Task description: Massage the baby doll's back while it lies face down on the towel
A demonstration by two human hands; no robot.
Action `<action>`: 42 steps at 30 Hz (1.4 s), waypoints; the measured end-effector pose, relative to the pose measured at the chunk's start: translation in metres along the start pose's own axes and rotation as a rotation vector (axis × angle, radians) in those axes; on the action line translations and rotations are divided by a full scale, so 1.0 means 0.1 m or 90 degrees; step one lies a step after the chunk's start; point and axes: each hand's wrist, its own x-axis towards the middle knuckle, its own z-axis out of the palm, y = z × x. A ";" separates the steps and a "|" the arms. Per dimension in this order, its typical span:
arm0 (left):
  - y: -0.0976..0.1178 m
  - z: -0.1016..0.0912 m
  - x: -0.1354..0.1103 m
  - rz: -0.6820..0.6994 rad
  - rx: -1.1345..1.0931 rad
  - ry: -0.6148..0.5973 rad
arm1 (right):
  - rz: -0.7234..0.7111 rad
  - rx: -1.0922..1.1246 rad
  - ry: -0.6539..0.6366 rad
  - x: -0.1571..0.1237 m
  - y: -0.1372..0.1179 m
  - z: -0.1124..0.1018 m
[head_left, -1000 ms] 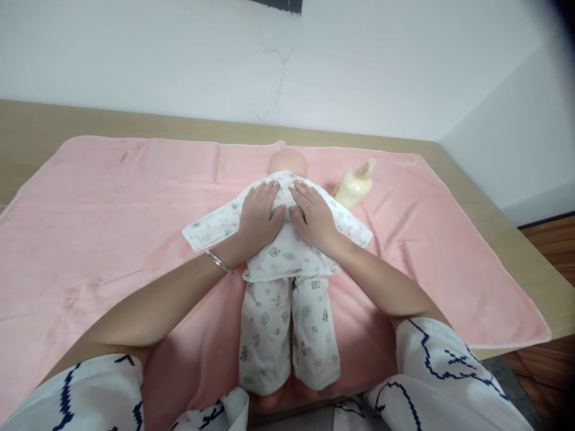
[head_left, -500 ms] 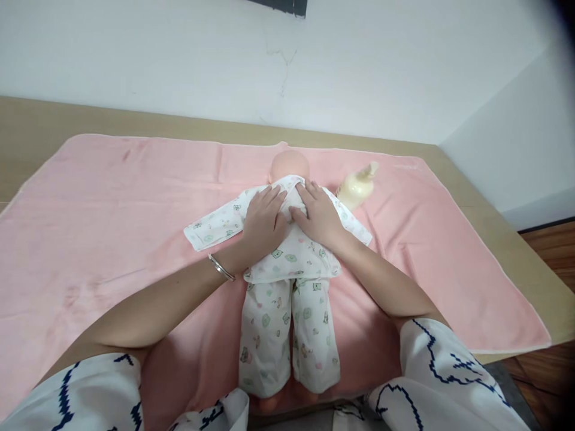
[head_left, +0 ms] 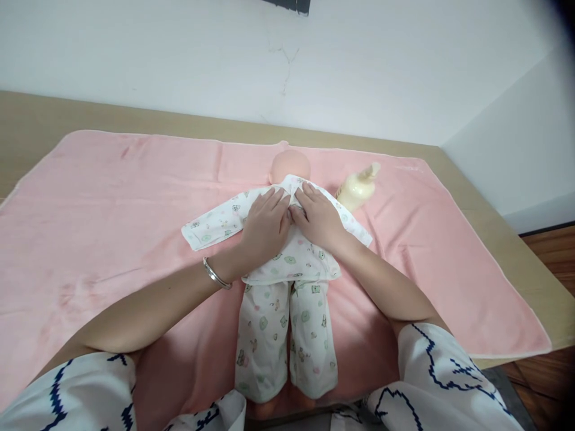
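Lying face-down, doll wears white patterned pyjamas.

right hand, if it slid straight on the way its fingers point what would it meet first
Flat on the white printed baby shirt, the right hand points away and slightly left; it would probably meet the doll's bald peach plastic head first.

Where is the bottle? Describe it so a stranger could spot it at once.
Start from the pink towel spread over the wooden table; a doll in printed white pyjamas lies along its middle. Just beyond the right hand, beside the doll's shoulder, sits the bottle: the only cream-yellow, hard thing there, its narrow top pointing toward the far right corner.
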 end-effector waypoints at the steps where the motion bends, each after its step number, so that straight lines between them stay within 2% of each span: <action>1: 0.02 -0.01 -0.01 0.010 -0.001 0.004 | -0.001 0.007 0.004 0.03 0.03 0.01; 6: -0.08 -0.04 0.10 0.009 -0.008 0.000 | 0.022 0.002 0.038 -0.08 -0.10 0.04; 11: -0.24 -0.04 0.24 0.008 0.005 -0.024 | -0.004 -0.016 0.038 -0.24 -0.27 0.02; 16: -0.06 -0.03 0.07 -0.008 0.048 -0.022 | -0.001 0.009 0.043 -0.09 -0.09 0.02; 20: 0.06 -0.03 -0.04 0.028 0.057 -0.005 | 0.008 0.017 0.043 0.00 0.03 0.05; 23: 0.01 -0.05 0.03 0.038 0.050 0.014 | 0.012 0.004 0.048 -0.07 -0.05 0.06; 28: -0.15 -0.08 0.22 0.010 0.007 -0.010 | -0.002 -0.022 0.042 -0.23 -0.22 0.04; 36: -0.25 0.07 0.15 0.000 -0.033 0.048 | 0.004 0.067 0.038 -0.04 0.02 0.08; 42: -0.27 0.06 0.15 0.001 -0.044 0.051 | 0.004 0.063 0.042 -0.05 0.03 0.12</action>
